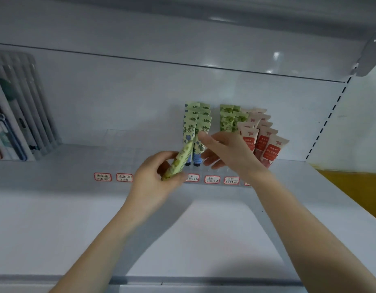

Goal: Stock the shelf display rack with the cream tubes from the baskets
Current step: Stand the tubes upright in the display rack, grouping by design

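My left hand [159, 178] grips a green patterned cream tube [179, 160], tilted with its crimped end pointing up and right toward the rack. My right hand [223, 153] reaches over the clear display rack [123, 138] with fingers spread, its index fingertip touching a standing pale green tube with a blue cap [198, 140]. Two rows of these blue-capped tubes stand upright in the rack. To their right stand darker green tubes [229, 120], then red and white tubes [265, 142]. The rack's left compartments hold nothing.
Handwritten price labels [123, 177] line the rack's front edge. Boxed goods [16, 115] lean at the far left of the white shelf [56, 218]. An upper shelf [204, 28] overhangs the space. A slotted upright [328, 117] borders the right side.
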Tool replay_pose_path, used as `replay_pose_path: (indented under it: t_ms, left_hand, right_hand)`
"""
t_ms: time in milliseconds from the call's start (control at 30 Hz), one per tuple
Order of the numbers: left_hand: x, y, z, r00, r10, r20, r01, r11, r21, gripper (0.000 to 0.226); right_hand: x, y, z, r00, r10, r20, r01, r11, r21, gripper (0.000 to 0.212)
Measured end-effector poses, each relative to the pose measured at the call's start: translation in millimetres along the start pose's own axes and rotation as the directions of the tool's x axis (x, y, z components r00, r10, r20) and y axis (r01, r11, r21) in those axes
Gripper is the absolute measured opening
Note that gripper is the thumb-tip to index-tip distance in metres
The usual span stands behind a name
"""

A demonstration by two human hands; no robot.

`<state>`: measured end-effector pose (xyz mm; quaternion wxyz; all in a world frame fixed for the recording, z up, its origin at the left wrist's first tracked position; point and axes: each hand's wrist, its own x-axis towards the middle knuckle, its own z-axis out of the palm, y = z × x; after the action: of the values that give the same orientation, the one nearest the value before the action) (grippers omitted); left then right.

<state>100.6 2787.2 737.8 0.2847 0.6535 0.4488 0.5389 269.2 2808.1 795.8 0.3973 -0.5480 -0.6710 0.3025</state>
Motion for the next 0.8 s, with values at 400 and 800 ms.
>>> replay_pose_path:
  t_ms: [400, 800]
  left_hand:
    - [4, 23, 23, 0.986, -0.083, 0.144, 0.105, 0.982, -0.156, 0.009]
    - [-26, -7, 69, 0.872, -0.025, 0.489, -0.236, 0.854, 0.464, 0.065]
  right_hand:
    - [-7, -15, -48, 0.979, -0.001, 0.204, -0.029, 0.989, 0.143, 0.013]
    - [18, -31, -85, 0.972, -0.212, -0.1, 0.093, 0.742, -0.664, 0.012]
